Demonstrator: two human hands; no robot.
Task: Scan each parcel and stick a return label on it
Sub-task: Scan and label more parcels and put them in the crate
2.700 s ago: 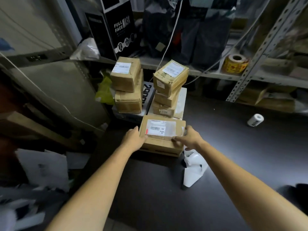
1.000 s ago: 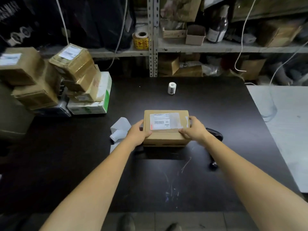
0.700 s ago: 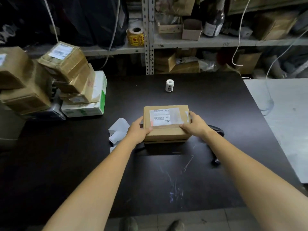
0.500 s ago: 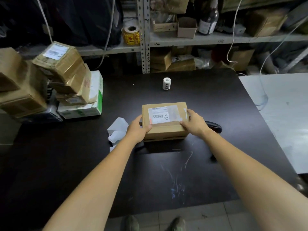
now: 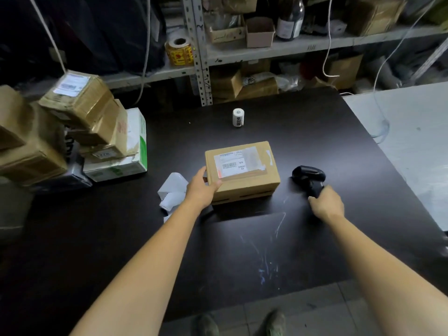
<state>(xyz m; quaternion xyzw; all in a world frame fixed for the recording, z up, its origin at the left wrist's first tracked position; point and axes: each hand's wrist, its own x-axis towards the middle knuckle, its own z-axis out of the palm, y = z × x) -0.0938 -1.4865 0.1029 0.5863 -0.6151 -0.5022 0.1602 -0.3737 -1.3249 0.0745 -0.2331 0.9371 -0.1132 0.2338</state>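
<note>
A brown cardboard parcel (image 5: 244, 183) with a white barcode label on top lies on the black table (image 5: 242, 251). My left hand (image 5: 202, 191) holds its near left corner, thumb on the top face. To the right of the parcel lies a black handheld scanner (image 5: 306, 177); my right hand (image 5: 327, 203) grips its handle. A small white label roll (image 5: 238, 117) stands farther back on the table. White strips of label paper (image 5: 172, 191) lie just left of my left hand.
Stacked taped parcels (image 5: 80, 117) and a white-green box (image 5: 121, 163) crowd the table's left side. Metal shelving (image 5: 266, 49) with boxes, a bottle and a yellow tape roll (image 5: 179, 50) runs behind. A white table (image 5: 412, 141) adjoins at right.
My right hand let go of the parcel's right side and moved right onto the scanner's handle. Before that, both hands carried the parcel from the stack to the table's middle.
</note>
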